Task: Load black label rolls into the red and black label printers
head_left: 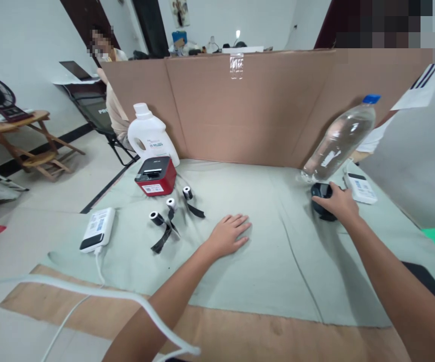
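My left hand point(228, 233) lies flat and open on the grey-green cloth point(270, 251), fingers stretched out, holding nothing. Three small paper rolls point(170, 207) with black strips lie just to its left. My right hand point(337, 202) is wrapped over a black round object point(321, 193) at the right of the cloth. A clear plastic bottle with a blue cap point(340, 141) leans just behind that hand. A small red and black printer point(156, 175) stands at the back left.
A white jug point(150, 133) stands behind the printer. A white power bank point(98, 229) with a white cable lies at the left edge, another white device point(359, 187) at the right. A cardboard screen point(240, 110) walls the back. A person sits behind it at left.
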The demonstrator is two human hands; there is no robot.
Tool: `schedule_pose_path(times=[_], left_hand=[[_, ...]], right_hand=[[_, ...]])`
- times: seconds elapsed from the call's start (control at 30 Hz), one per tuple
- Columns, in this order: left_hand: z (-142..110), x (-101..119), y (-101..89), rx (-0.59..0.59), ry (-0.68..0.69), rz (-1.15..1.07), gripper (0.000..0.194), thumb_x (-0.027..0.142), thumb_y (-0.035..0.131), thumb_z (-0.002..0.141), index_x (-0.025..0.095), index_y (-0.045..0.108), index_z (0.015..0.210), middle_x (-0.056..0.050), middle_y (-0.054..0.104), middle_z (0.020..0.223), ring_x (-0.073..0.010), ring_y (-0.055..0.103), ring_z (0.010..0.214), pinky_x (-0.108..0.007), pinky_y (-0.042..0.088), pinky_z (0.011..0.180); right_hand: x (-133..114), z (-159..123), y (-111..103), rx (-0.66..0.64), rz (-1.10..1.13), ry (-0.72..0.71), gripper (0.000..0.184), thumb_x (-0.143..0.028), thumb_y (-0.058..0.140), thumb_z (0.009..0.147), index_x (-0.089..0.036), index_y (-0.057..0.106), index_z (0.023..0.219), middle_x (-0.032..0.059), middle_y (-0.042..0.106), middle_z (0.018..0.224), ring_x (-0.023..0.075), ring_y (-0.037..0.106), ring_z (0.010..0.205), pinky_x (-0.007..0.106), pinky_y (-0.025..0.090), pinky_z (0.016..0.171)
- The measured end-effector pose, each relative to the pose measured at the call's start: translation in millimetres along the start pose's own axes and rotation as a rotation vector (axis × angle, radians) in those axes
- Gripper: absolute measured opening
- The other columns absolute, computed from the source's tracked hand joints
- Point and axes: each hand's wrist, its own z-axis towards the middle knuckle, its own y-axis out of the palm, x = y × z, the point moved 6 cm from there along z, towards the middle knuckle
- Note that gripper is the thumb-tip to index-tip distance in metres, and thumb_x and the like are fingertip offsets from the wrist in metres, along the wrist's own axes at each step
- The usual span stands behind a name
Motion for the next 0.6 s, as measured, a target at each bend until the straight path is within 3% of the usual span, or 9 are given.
schedule_pose_path(times=[0.13,0.27,0.37,0.43,0.6], left_hand=[[0,1,-1.6,-0.003,-0.007,-0.015,0.050,0.043,0.055,0.102,0.025,0.055,0.149,-0.009,0.049,0.160,-0.0244,0.044,0.149,-0.047,0.035,0.121],[2,1,-2.8,0.008,-0.009,-0.036,0.049,0.042,0.058,0.101,0.024,0.057,0.146,-0.009,0.050,0.159,-0.0249,0.045,0.148,-0.048,0.035,0.121],[2,1,-5.4,0.044,0.006,-0.047,0.042,0.038,0.060,0.101,0.023,0.061,0.140,-0.008,0.057,0.153,-0.0236,0.050,0.144,-0.045,0.038,0.117],[1,2,-7.9,0.081,0.033,-0.042,0.036,0.034,0.059,0.102,0.022,0.065,0.134,-0.008,0.064,0.145,-0.0222,0.056,0.138,-0.042,0.042,0.111],[-1,10,-9.6,0.145,0.131,0.048,0.022,0.028,0.057,0.103,0.021,0.072,0.116,-0.007,0.075,0.118,-0.0193,0.067,0.112,-0.034,0.046,0.088]], right_hand=[[10,8,5,-0.073,-0.009,0.042,0.079,-0.063,0.055,0.095,-0.022,0.038,0.160,0.0333,0.046,0.142,0.0378,0.056,0.125,0.044,0.037,0.080],[-3,12,-3,-0.081,-0.157,0.089,0.077,-0.067,0.054,0.094,-0.022,0.044,0.157,0.0356,0.042,0.148,0.0457,0.047,0.134,0.053,0.033,0.089],[-42,2,-11,0.038,-0.238,-0.061,0.075,-0.065,0.052,0.096,-0.022,0.044,0.157,0.0334,0.041,0.151,0.0482,0.041,0.139,0.057,0.027,0.098],[-78,-12,-4,0.028,-0.266,-0.196,0.072,-0.062,0.054,0.096,-0.023,0.046,0.155,0.0295,0.046,0.150,0.0471,0.044,0.137,0.056,0.028,0.102],[-177,-65,48,-0.259,-0.263,-0.513,0.063,-0.054,0.056,0.095,-0.024,0.054,0.150,0.0192,0.059,0.144,0.0389,0.055,0.131,0.053,0.036,0.107]])
